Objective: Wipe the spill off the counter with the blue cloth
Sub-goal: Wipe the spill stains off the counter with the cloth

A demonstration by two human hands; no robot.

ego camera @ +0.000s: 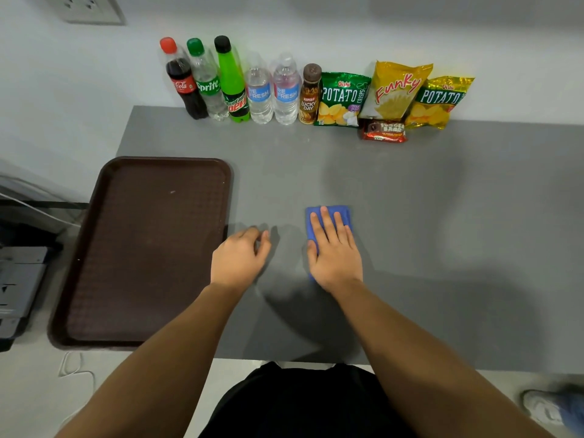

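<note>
Blue cloth (328, 213) lies flat on the grey tabletop (442, 216), right hand (335, 251) pressed open on it; left hand (238, 257) rests loosely curled, empty, beside the brown tray (94, 216).

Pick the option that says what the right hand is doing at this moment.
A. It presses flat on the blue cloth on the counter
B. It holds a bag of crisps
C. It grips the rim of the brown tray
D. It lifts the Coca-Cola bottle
A: the right hand lies palm down, fingers spread, on the blue cloth, which rests on the grey counter.
</note>
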